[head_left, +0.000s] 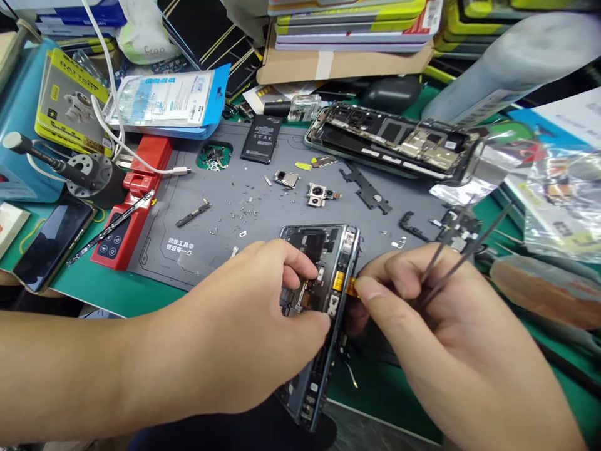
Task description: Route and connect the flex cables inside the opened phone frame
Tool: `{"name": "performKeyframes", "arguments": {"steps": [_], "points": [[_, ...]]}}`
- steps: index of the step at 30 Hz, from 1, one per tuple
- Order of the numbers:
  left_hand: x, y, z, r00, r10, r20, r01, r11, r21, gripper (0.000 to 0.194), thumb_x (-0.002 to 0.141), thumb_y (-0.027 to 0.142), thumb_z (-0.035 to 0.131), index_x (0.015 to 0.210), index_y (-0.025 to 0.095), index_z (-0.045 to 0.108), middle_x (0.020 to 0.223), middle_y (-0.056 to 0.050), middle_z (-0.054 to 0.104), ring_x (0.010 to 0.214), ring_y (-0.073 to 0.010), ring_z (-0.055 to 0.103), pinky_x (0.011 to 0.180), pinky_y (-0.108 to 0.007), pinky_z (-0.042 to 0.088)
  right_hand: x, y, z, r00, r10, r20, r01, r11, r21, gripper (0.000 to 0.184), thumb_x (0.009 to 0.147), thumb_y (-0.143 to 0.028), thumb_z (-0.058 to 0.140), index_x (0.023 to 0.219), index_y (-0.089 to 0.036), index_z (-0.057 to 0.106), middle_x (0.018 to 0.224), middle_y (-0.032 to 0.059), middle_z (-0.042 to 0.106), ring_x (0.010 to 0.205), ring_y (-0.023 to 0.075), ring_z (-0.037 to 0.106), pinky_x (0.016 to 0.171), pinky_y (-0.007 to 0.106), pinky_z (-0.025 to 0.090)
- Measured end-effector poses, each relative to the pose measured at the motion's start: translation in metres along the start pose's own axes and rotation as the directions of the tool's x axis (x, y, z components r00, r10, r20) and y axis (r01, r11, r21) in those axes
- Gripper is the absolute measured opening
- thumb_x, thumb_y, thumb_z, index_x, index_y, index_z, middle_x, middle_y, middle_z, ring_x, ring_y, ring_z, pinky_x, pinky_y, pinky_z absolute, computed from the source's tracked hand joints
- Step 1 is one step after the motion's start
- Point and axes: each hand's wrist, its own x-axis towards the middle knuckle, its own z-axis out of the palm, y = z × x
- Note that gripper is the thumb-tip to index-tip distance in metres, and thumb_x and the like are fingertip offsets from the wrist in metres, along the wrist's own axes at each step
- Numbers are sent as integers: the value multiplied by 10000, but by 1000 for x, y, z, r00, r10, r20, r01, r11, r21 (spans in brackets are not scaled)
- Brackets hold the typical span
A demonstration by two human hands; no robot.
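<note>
While both hands meet low in the middle of the frame, the scene reads as follows.

Left hand: the left hand [263, 326] comes in from the lower left and grips an opened phone [319, 294], thumb and fingers pressed onto its exposed insides, closed on it.

Opened phone: it sits at lower centre, tilted, its top end over the grey mat [263, 194] and its lower end reaching past the mat's near edge towards the bottom of the frame.

Right hand: the right hand [436, 326] enters from the lower right; thumb and forefinger are pinched together on a small orange ribbon strip [345, 285] just at the phone's right edge.

Tweezers: a pair of dark tweezers [464, 250] is tucked among the right hand's fingers, its thin legs pointing up and to the right.

Grey mat: it fills the middle of the frame, strewn with tiny screws and small parts, among them two camera modules [305, 188] and a black bracket [366, 188].

Second phone: another stripped phone [394, 141] lies at upper centre-right, its circuit boards showing.

Battery: a black battery [263, 139] lies at upper centre on the mat.

Red box: a red box [136, 207] stands at the mat's left edge, a thin strip lying across it.

Dark phone: a phone [51, 244] with a dark screen lies at the left, on the green table [117, 288].

Packets: blue and yellow packets [164, 100] are piled at the upper left.
</note>
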Motion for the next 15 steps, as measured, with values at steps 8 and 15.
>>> {"name": "performKeyframes", "arguments": {"steps": [8, 15], "points": [[-1, -5, -2, 999, 24, 28, -24, 1000, -14, 296, 927, 436, 806, 1169, 294, 710, 992, 13, 573, 718, -150, 492, 565, -247, 400, -1, 2, 3, 998, -65, 8, 65, 996, -55, 339, 1109, -464, 686, 914, -285, 475, 769, -54, 644, 571, 128, 622, 477, 237, 530], [-3, -5, -2, 999, 29, 33, -28, 999, -14, 287, 940, 403, 811, 1186, 294, 714, 1030, 8, 599, 717, -147, 492, 573, -254, 411, -1, 2, 0, 998, -66, 2, 66, 997, -43, 280, 1082, -396, 675, 908, -287, 483, 779, -65, 653, 595, 118, 619, 495, 212, 537]]}}
